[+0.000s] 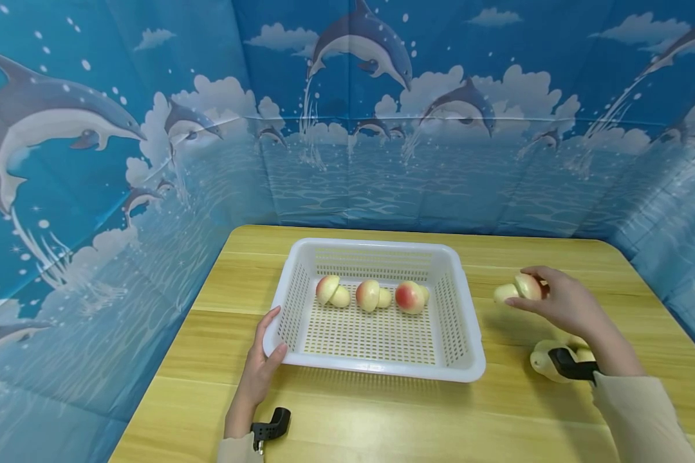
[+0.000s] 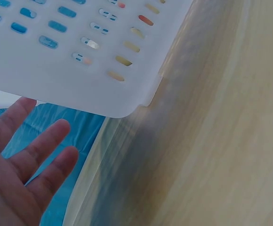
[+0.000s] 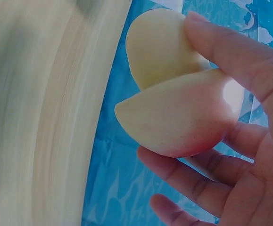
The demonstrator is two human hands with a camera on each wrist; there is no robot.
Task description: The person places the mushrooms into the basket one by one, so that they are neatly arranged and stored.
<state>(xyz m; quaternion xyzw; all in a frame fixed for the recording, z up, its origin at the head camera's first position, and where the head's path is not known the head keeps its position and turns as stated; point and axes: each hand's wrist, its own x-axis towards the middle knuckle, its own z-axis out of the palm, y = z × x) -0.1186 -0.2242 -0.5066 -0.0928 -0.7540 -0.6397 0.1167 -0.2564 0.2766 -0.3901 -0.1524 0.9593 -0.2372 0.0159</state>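
Note:
In the head view a white plastic basket (image 1: 376,369) holds a row of three toy mushrooms with red-and-cream caps, such as the middle toy mushroom (image 1: 368,295). My left hand (image 1: 259,370) grips the basket's near left corner, thumb at the rim; in the left wrist view its other fingers (image 2: 44,148) spread out below the basket wall. To the right of the basket, my right hand (image 1: 567,305) pinches another toy mushroom (image 3: 174,115) between thumb and fingers, its pale stem pointing left and its cap toward the palm.
More pale toy mushrooms (image 1: 547,360) lie on the wooden table (image 1: 382,424) under my right wrist, partly hidden by it and the black wrist mount (image 1: 570,365). A blue dolphin-print curtain (image 1: 347,173) rises behind the table and along its sides.

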